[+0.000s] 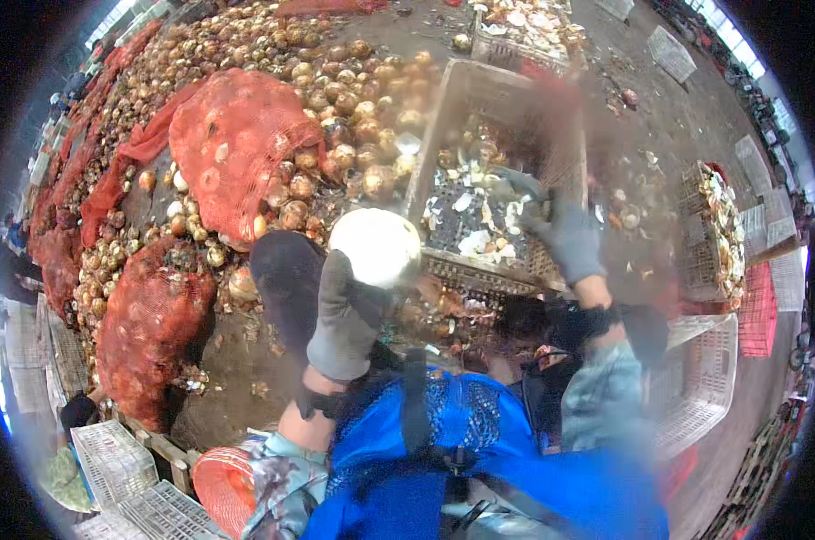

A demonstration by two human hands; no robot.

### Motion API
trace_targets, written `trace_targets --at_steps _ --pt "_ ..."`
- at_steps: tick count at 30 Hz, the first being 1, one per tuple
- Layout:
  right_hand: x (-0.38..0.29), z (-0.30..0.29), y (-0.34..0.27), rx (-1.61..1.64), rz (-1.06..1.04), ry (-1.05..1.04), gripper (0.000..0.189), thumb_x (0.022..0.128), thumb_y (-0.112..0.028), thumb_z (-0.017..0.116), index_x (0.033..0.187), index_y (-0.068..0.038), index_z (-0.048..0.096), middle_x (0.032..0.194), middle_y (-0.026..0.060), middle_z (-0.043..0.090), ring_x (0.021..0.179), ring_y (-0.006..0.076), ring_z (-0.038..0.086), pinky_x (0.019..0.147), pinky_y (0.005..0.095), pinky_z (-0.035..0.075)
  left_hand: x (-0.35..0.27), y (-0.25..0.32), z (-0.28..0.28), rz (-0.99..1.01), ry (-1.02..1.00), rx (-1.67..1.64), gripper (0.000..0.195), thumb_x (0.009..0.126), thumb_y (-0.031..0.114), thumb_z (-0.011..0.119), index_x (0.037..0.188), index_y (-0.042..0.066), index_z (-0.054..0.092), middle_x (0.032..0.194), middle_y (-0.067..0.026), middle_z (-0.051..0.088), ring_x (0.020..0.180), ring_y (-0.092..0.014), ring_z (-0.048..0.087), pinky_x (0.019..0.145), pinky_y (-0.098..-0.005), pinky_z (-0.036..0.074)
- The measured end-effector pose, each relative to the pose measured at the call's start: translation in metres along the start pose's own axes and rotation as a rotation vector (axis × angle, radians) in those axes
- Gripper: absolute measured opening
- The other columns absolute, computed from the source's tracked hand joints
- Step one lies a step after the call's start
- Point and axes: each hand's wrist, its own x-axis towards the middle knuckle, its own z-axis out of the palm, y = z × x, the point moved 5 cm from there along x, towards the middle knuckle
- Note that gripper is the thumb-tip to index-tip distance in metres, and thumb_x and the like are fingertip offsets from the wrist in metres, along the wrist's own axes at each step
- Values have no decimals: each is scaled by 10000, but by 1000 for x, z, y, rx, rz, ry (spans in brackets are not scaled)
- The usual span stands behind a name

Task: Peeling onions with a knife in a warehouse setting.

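Observation:
My left hand, in a grey glove, holds a pale peeled onion above my knee. Over the right side of a plastic crate is my right hand, also gloved in grey; it is blurred, and whether it grips anything cannot be made out. Onion skins and scraps lie on the crate's dark bottom. Left of the crate, unpeeled onions are heaped on the ground.
Red mesh sacks of onions lie at the left, one nearer me. A crate heaped with peelings and a white crate stand at the right. More crates are at the lower left.

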Motion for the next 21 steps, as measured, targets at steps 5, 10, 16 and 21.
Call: trace_targets --at_steps 5,10,16,21 --pt "-63 -25 -121 1464 147 -330 413 900 -384 528 1117 -32 513 956 14 576 874 107 528 760 250 446 11 -17 4 2 31 -22 739 808 543 578 1333 77 345 1247 -123 479 1107 -225 502 865 -345 472" --pt "-78 2 -115 1589 127 -427 385 907 -345 508 1134 -34 493 878 2 555 724 91 505 628 233 420 16 -24 11 -59 -65 180 787 755 365 680 1360 68 274 1181 -103 487 1079 -196 506 899 -331 450" --pt "-81 -9 -102 1246 8 -397 593 804 -354 634 1262 -33 435 1013 179 584 904 322 572 804 353 445 -1 -34 10 -158 1 23 752 747 274 685 1342 22 300 1160 -132 528 1034 -240 562 846 -333 494" --pt "-65 -49 -98 702 -209 -214 608 733 -458 673 1142 -34 523 862 201 622 796 363 613 676 430 471 -17 -36 14 -294 -61 -153 701 779 379 650 1295 2 362 1141 -132 538 1011 -243 574 841 -356 500"
